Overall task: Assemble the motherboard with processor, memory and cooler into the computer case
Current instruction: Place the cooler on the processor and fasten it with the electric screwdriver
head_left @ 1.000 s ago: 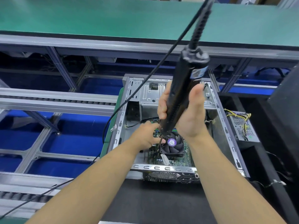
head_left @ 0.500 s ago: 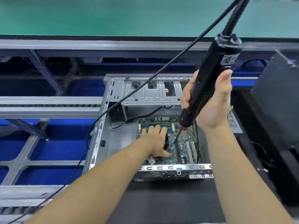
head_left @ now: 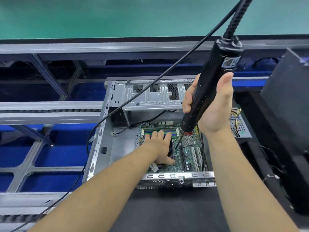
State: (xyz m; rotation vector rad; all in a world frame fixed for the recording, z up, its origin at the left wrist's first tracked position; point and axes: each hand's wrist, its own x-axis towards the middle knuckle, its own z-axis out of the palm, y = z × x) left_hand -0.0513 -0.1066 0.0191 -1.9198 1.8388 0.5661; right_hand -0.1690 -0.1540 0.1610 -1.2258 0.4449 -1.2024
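Inside the open case, on the green motherboard [head_left: 189,153], the left hand [head_left: 158,148] lies palm down with its fingers straight and spread, their tips reaching the memory slots [head_left: 160,131] while the palm covers most of the black cooler [head_left: 172,150], of which only a dark edge shows beside the thumb side. Just to the right of it, the thin bit of the electric screwdriver [head_left: 210,91] comes down at a slant and its tip meets the board close beside the cooler's edge; whether it sits on a screw cannot be made out. The right hand [head_left: 212,108] is wrapped round the lower half of the screwdriver's black barrel, fingers curled over its far side and thumb lying up along the near side, the tool leaning up and to the right. From the tool's top a ribbed black hose runs out of the frame, and a black cable [head_left: 133,97] swings from there down across the case and off to the lower left. The motherboard lies flat on the floor of the grey metal computer case [head_left: 107,151], which rests on a black mat [head_left: 167,211]. Beyond the case stand aluminium rails [head_left: 50,113] over blue trays, and a green surface [head_left: 117,15] spans the top.
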